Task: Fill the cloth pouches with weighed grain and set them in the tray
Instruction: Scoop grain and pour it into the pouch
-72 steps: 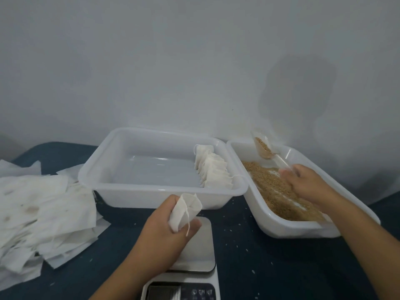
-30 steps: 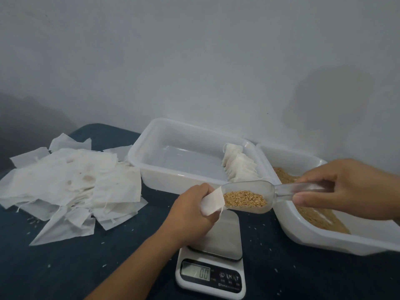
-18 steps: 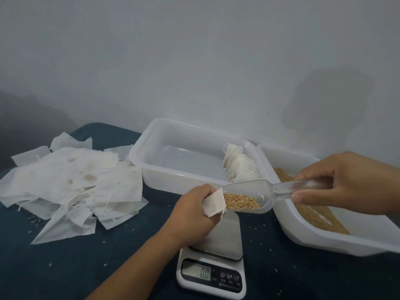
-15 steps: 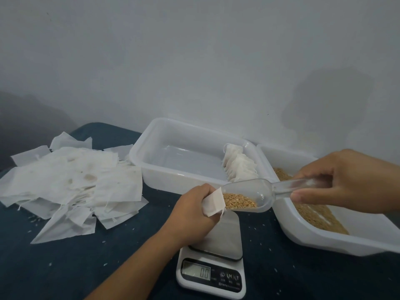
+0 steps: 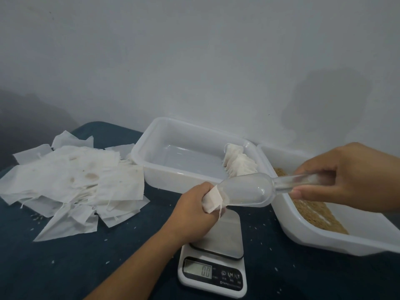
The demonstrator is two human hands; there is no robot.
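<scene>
Hands: right (image 5: 346,180) holds scoop (image 5: 249,191) level, mouth pointing left into pouch (image 5: 213,198).

Plain pale grey wall (image 5: 194,61) fills the upper frame, darker smudge at 3 o'clock, dim shadow at 9. Dark blue cloth-covered table (image 5: 65,267) across 6 to 8, light soft.

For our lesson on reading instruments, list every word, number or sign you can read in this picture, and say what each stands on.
"00" on the grey display of the white digital kitchen scale with a steel platform.
A power sign on the scale's dark button panel; the marks beside it are blurred.
A line of small print below the buttons: too small to read.
No text shows on the clear plastic scoop, the white plastic trays or the white cloth pouches.
</scene>
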